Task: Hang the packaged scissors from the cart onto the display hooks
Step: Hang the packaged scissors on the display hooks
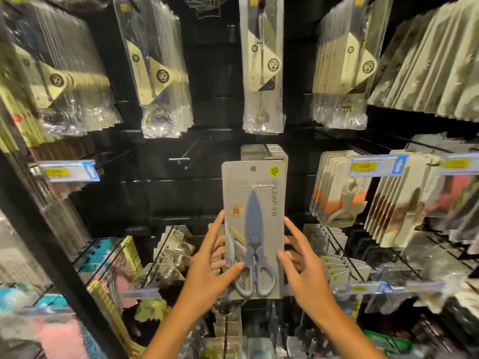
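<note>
Scissors pack (254, 229): matt grey card under a glossy clear plastic blister. Scissors handles look smooth plastic. Hanging packs (263, 63) above: shiny, crinkled clear film. Bare hook (181, 158): thin metal.

Brightness: moderate indoor light against a dark back panel (160, 203).
Light source: seems overhead, out of frame.
Glare: white streaks on the clear plastic packages (160, 73) in the top row.
Sharpest area: the central scissors package (255, 229).
Blur: heavy smearing at the left, right and bottom edges.
Distortion: wide-angle bowing; shelf uprights lean outward.
</note>
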Demonstrator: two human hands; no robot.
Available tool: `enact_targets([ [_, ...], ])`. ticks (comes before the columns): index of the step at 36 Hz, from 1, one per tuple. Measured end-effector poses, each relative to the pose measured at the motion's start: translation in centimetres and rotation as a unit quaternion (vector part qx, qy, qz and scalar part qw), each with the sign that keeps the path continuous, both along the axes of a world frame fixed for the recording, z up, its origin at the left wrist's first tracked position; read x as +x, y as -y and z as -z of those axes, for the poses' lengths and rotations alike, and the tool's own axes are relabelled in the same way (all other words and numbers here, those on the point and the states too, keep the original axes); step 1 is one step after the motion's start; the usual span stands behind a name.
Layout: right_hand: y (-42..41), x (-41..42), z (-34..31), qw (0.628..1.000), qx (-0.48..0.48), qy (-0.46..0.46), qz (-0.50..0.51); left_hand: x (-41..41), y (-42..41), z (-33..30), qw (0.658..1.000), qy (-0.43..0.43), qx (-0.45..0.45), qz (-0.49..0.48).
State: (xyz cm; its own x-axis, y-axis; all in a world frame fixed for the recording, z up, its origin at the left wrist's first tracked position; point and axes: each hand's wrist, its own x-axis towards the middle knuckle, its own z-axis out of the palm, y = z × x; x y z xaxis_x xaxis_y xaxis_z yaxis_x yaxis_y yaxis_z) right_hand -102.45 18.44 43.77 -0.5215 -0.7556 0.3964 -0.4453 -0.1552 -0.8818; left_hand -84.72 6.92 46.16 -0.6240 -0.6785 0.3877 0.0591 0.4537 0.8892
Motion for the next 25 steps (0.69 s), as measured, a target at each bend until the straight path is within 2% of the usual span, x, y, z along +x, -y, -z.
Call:
enact_targets([
  [15, -1.3, -2.0, 1.0, 0.999, 0.031, 0.002, 0.016, -3.0, -0.7, 1.4, 1.0, 0.021, 0.009, 0.003],
  [25, -0.1, -3.7, 0.7, 1.0, 0.013, -0.004, -0.001, -4.0, 0.2, 0.7, 0.999, 0.028, 0.014, 0.011],
])
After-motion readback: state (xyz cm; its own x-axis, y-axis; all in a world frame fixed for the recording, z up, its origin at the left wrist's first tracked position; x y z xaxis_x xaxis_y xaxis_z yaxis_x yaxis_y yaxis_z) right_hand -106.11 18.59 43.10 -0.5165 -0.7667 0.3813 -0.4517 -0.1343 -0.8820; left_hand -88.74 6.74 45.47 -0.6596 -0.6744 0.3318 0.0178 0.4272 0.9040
